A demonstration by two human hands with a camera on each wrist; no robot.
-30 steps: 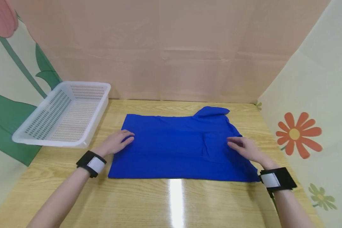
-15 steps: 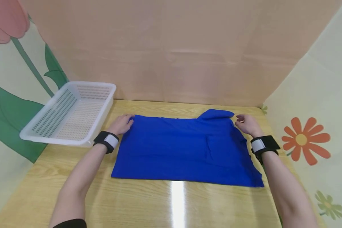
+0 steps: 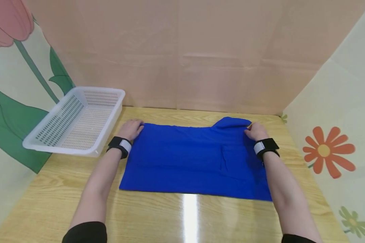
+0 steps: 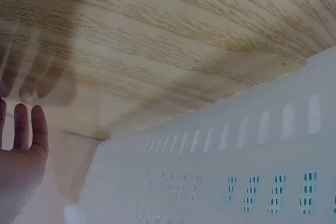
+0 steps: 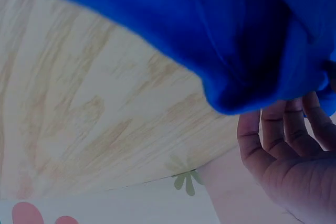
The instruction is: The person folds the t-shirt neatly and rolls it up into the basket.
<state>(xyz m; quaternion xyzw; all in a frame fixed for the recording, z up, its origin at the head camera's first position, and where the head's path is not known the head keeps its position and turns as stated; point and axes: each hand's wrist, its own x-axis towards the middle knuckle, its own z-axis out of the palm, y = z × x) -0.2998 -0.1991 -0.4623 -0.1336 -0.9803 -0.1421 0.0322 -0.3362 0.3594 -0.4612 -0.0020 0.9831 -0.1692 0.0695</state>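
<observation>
A folded blue garment (image 3: 182, 158) lies flat on the table, with a pocket-like outline toward its right side and a raised flap (image 3: 231, 122) at its far right. At the garment's far left corner, my left hand (image 3: 130, 129) pinches the edge; in the left wrist view only its outer fingers (image 4: 38, 129) show, over the wood. My right hand (image 3: 257, 131) grips the far right edge beside the flap, where a small yellow bit shows. In the right wrist view, bent fingers (image 5: 273, 129) reach under the hanging blue cloth (image 5: 236, 66).
A white perforated plastic basket (image 3: 76, 121) stands at the back left, close beside my left hand. The wooden table (image 3: 158, 219) ends at a pinkish-brown back wall (image 3: 176, 60). A flower-printed panel (image 3: 328, 152) borders the right side, another the left.
Both hands have moved away from me, from the garment's sides to its far corners. My right hand has come inward and taken hold of the cloth. The view has shifted slightly.
</observation>
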